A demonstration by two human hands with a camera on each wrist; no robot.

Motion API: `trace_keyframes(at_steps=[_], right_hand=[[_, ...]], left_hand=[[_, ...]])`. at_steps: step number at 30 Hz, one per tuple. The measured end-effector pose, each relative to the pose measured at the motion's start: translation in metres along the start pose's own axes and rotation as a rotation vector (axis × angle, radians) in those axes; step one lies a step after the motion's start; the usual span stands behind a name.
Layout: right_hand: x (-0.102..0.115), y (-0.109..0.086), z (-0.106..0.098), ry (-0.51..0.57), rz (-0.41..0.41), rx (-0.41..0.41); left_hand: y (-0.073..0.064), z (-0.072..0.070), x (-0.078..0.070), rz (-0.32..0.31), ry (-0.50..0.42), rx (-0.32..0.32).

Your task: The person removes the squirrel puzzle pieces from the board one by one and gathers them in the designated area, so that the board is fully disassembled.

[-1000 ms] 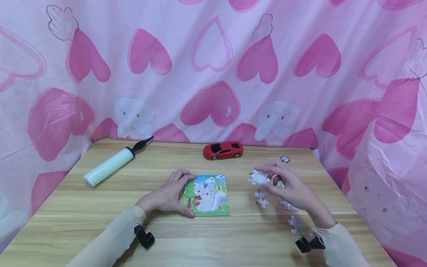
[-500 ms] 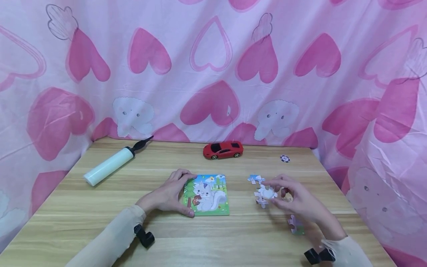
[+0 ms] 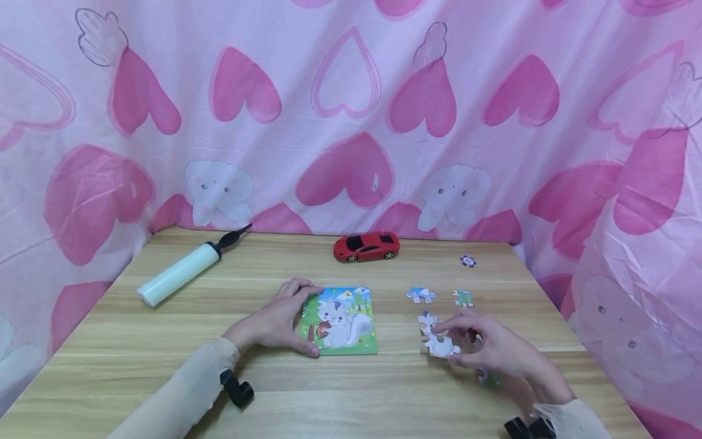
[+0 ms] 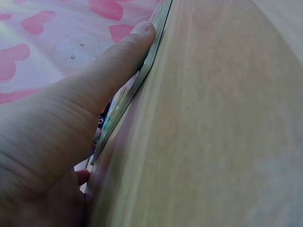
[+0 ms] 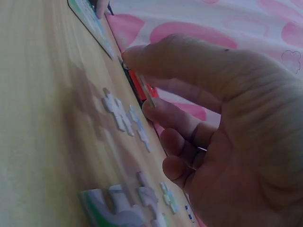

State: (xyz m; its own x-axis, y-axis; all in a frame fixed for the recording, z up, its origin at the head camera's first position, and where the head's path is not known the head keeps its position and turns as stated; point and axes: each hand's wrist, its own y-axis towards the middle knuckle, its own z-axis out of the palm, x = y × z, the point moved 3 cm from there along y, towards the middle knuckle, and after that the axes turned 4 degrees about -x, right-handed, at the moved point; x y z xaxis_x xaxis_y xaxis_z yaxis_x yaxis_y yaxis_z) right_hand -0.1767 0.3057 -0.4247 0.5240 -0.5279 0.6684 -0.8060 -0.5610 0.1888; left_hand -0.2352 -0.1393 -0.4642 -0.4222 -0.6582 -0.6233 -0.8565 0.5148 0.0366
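The person's R hand (image 3: 498,346) has thumb & forefinger clamped on a flat, whitish puzzle piece with knobbed edges (image 3: 440,346). The L hand (image 3: 280,320) holds the left side of a thin, squarish board with a white squirrel picture (image 3: 344,323), thumb at the near corner, fingers at the far one. The piece is to the right of this board, approx. level with its near half, & seems held above the pale wood-grain table (image 3: 329,396).

It should be v. light & rather stiff, prob. cardboard, not much slippery; the knobs may bend, so best hold is by the edges. Its pale face is turned up; long axis runs approx. left-right, one end toward the board, but fingertips hide part, so this is not 100% sure. On the board, nearly square, the squirrel's head points away from the person, tail to the right.
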Motion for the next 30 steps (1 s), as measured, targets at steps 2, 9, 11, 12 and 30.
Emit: trace_keyframes(at_steps=[2, 9, 11, 12, 30], right_hand=[[-0.002, -0.001, 0.002, 0.006, 0.006, 0.026], [-0.008, -0.005, 0.007, 0.043, 0.115, 0.092], [-0.009, -0.006, 0.008, 0.061, 0.137, 0.105], [-0.009, -0.007, 0.008, 0.065, 0.139, 0.113], [-0.004, -0.008, 0.012, 0.018, 0.102, 0.184]], left_hand=[[0.000, 0.000, 0.000, 0.000, -0.001, 0.000], [0.000, 0.000, 0.000, -0.002, 0.003, 0.002], [0.000, 0.001, 0.000, -0.003, 0.003, 0.003], [0.000, 0.001, 0.000, -0.003, 0.004, 0.004], [0.000, 0.000, 0.000, -0.011, 0.004, 0.004]])
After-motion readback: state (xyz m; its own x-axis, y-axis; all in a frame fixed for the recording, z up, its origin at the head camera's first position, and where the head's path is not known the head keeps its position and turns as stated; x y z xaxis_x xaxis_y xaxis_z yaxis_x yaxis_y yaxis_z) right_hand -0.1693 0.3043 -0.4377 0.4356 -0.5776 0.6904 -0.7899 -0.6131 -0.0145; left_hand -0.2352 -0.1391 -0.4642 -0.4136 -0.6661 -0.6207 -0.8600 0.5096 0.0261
